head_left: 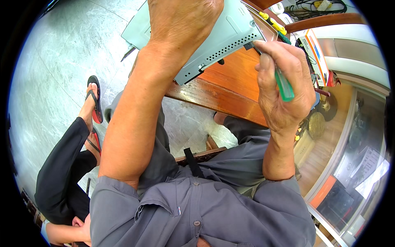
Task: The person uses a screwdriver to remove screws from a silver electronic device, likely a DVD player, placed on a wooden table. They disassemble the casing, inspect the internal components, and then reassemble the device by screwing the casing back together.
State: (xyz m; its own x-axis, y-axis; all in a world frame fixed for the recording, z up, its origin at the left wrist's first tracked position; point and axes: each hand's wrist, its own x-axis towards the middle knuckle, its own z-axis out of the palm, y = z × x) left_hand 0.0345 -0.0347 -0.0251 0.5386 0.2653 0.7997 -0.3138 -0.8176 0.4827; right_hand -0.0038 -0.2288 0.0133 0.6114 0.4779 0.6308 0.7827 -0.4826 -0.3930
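A pale metal casing (230, 31) with rows of small round holes along one side sits tilted on the wooden table. My left hand (187, 18) lies over it at the top of the view; its fingers are cut off or hidden there. In my closed right hand (286, 78) is a screwdriver with a translucent green handle (284, 85). Its thin shaft points up toward a small black part (248, 45) at the casing's corner. Whether the tip touches the casing is hidden by my fingers.
The brown wooden table (234, 78) has its front edge before my knees. Beyond the casing lie yellow-and-black tools (273, 22). A white and orange box (314, 53) stands at the right, near a glass-fronted cabinet (349, 164). Another person's leg (61, 152) is at the left.
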